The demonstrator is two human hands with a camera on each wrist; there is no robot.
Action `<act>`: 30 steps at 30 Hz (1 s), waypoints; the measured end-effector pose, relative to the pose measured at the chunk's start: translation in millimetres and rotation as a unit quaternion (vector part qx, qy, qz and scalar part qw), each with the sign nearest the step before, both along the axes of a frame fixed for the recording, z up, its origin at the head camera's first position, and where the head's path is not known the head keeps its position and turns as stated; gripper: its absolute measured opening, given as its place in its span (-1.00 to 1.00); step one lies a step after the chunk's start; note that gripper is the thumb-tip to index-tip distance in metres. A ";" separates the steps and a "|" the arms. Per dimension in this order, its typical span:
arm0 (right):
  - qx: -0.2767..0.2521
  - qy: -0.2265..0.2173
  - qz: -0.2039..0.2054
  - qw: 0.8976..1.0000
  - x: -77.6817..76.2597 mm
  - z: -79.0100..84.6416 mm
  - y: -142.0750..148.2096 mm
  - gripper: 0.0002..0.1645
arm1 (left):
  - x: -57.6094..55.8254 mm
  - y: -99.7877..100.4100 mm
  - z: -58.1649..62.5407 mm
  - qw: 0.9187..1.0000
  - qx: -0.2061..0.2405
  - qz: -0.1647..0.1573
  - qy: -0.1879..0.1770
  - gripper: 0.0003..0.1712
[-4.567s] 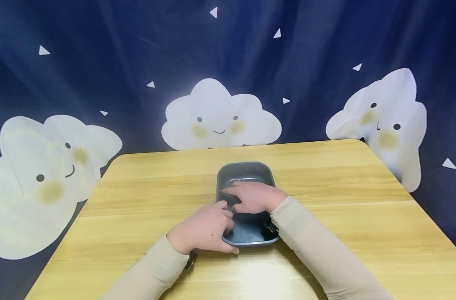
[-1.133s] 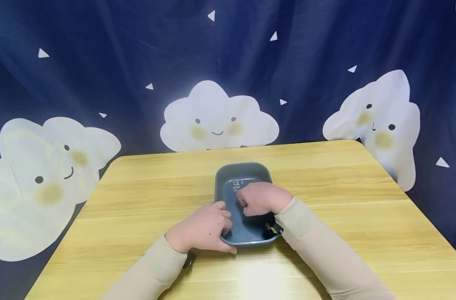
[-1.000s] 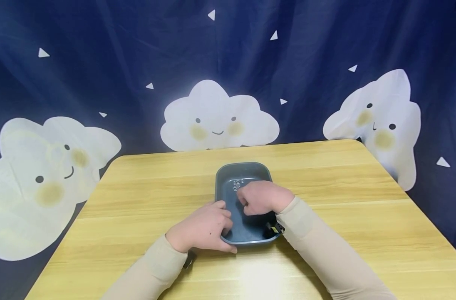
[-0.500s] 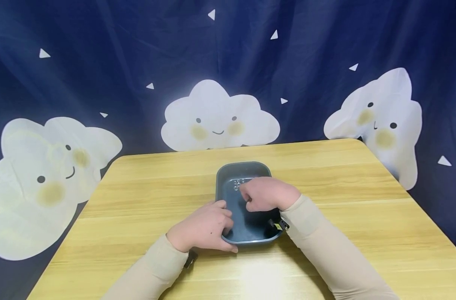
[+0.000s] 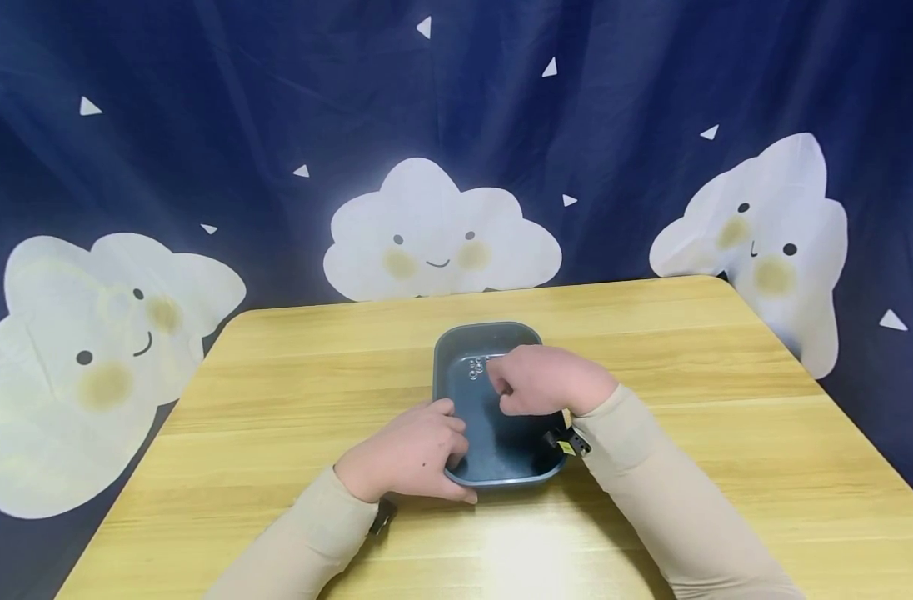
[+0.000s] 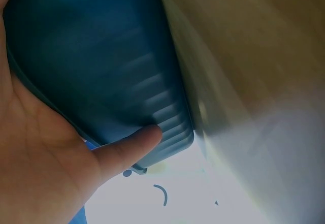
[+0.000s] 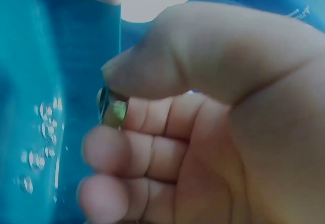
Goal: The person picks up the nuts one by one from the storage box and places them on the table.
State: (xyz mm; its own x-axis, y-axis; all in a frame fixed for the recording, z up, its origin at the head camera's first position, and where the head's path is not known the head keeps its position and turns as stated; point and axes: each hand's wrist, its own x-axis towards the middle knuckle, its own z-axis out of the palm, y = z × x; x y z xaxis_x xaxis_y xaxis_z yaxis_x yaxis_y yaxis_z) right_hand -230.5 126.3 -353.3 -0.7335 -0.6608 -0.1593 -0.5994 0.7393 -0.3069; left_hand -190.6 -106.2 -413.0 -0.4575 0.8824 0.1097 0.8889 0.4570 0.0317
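Observation:
A dark blue-grey rectangular tray (image 5: 496, 454) with rounded corners stands on the table. My left hand (image 5: 411, 454) holds its near left rim, fingers over the edge. In the left wrist view, a digit lies along the tray's ribbed outer wall (image 6: 162, 102). Over the tray's right side is my right hand (image 5: 550, 381), fingers curled. The right wrist view shows its thumb and a finger pinching a small clear glass marble (image 7: 118, 111) with green in it. Several more clear marbles (image 5: 475, 368) lie loose on the tray floor toward its far end, partly hidden by the right hand.
The wood-grain table (image 5: 291, 375) extends around the tray on all sides. Behind it hangs a dark blue curtain (image 5: 261, 83) with white cloud faces. Small black cameras sit at both wrists, the right one (image 5: 576, 442) over the tray's right rim.
My right hand, earlier reaching among the marbles with a finger extended, has curled into a pinch and drawn slightly up and right from them. My left hand and the tray stay put.

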 end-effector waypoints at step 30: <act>-0.020 0.001 -0.041 0.999 -12.1 15.0 43.8 -0.94 | 0.2 -0.2 1.0 1.000 -0.010 0.003 -0.008 -0.37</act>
